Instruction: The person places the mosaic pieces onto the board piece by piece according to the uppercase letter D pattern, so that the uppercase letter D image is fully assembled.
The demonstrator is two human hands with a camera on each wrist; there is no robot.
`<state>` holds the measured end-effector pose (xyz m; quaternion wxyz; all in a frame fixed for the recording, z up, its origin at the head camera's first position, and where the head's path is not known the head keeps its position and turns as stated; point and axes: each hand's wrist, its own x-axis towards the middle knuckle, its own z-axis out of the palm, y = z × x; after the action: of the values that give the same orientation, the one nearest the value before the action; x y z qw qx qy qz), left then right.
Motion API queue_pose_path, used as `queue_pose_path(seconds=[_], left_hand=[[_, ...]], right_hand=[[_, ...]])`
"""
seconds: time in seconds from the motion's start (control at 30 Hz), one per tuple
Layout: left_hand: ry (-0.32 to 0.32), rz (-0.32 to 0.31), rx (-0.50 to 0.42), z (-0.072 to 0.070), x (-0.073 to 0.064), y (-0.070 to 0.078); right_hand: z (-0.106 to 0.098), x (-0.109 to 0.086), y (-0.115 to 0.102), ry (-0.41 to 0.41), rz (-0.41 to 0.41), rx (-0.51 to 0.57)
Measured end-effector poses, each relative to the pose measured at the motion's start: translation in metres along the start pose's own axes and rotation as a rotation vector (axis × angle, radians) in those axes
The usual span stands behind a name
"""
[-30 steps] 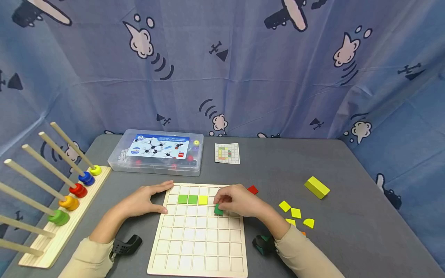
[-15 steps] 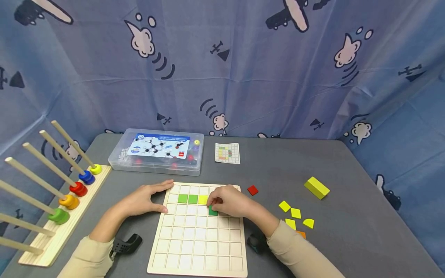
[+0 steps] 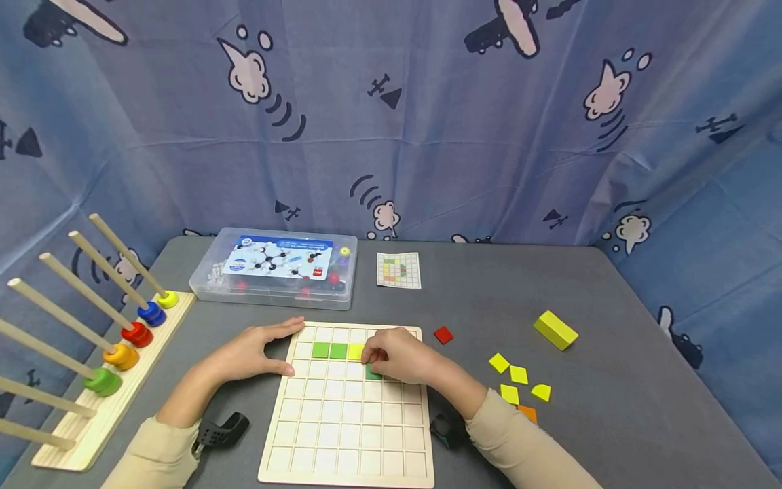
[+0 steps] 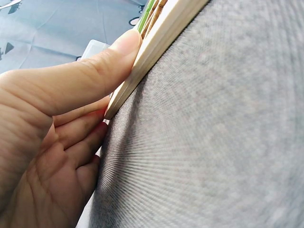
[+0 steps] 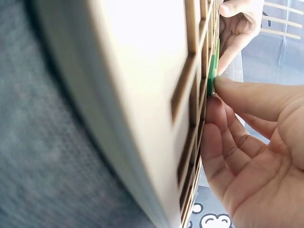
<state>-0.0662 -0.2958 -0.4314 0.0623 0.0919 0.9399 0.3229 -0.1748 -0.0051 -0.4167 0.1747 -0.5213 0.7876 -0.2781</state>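
Observation:
A wooden grid board [image 3: 342, 411] lies on the grey table. My left hand [image 3: 255, 354] rests at its upper left edge, thumb [image 4: 128, 42] on the rim and fingers extended along the corner. With thumb and fingertips, my right hand [image 3: 404, 356] pinches a dark green square tile [image 3: 373, 372] at a cell in the third row; the hand partly hides it. In the right wrist view the tile [image 5: 212, 76] sits low against the grid under the thumb tip. One row above are two light green tiles [image 3: 329, 350] and a yellow tile [image 3: 356, 351].
A red tile [image 3: 443, 335], several yellow tiles [image 3: 518, 375], an orange tile [image 3: 528, 413] and a yellow block [image 3: 556, 331] lie to the right. Behind the board are a pattern card [image 3: 399, 271] and a plastic case [image 3: 275, 291]. A peg stand [image 3: 122, 401] with colored rings is at left.
My right hand has moved slightly left and down with the dark green tile, from tilted above the board to low against a cell. My left hand stays put.

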Motion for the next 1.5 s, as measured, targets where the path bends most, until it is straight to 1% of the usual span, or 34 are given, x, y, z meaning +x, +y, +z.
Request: queue_pose_path(seconds=[0.27, 0.43, 0.57, 0.73, 0.93, 1.03, 1.13, 1.23, 1.33, 1.5], left_hand=[[-0.002, -0.005, -0.003, 0.0, 0.0, 0.001], [0.005, -0.002, 0.006, 0.0, 0.0, 0.001], [0.008, -0.005, 0.008, -0.001, 0.0, 0.001], [0.006, -0.012, 0.011, -0.002, -0.001, 0.001], [0.0, 0.002, 0.004, -0.001, 0.0, 0.002], [-0.004, 0.003, 0.005, 0.0, 0.0, 0.001], [0.003, 0.011, 0.019, 0.002, 0.0, 0.0], [0.007, 0.011, 0.009, 0.003, 0.0, 0.0], [0.005, 0.009, -0.001, 0.003, 0.001, -0.001], [-0.003, 0.001, -0.016, 0.002, 0.001, -0.001]], right_hand=[[-0.003, -0.003, -0.001, 0.01, 0.03, 0.034], [-0.012, -0.011, -0.003, 0.023, 0.047, 0.061], [-0.021, -0.02, 0.001, 0.04, 0.094, 0.081], [-0.033, -0.036, 0.016, 0.088, 0.133, 0.071], [-0.045, -0.057, 0.039, 0.169, 0.2, 0.05], [-0.049, -0.066, 0.051, 0.19, 0.239, 0.038], [-0.052, -0.074, 0.061, 0.189, 0.28, 0.028], [-0.055, -0.077, 0.068, 0.185, 0.31, 0.02], [-0.055, -0.078, 0.072, 0.181, 0.313, 0.002], [-0.052, -0.074, 0.073, 0.191, 0.316, -0.075]])
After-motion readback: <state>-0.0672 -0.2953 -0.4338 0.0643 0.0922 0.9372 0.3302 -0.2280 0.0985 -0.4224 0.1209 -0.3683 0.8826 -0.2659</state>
